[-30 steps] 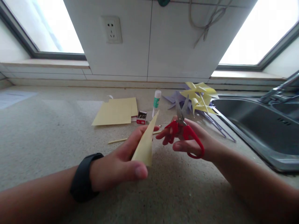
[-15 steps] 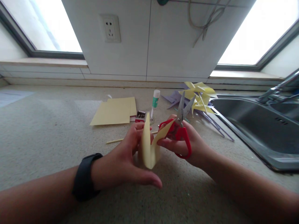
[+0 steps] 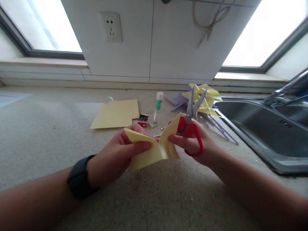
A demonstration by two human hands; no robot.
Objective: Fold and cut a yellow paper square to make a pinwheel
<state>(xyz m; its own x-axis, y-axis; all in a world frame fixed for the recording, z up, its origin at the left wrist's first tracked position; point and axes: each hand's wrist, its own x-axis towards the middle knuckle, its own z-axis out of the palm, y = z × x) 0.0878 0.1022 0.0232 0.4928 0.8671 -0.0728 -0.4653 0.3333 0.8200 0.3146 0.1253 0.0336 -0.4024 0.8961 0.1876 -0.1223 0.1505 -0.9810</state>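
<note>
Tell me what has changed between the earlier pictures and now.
The right hand has moved in and taken hold of the folded pale-yellow paper, whose right part is now spread out rightward; the left hand's thumb has come down onto its left part. Unchanged: red-handled metal scissors in the right hand, blades apart; white-and-green glue stick on the counter.

Nothing can be read; the marks on the glue stick and red box are too small.

Wide black wristband, apparently smooth
</note>
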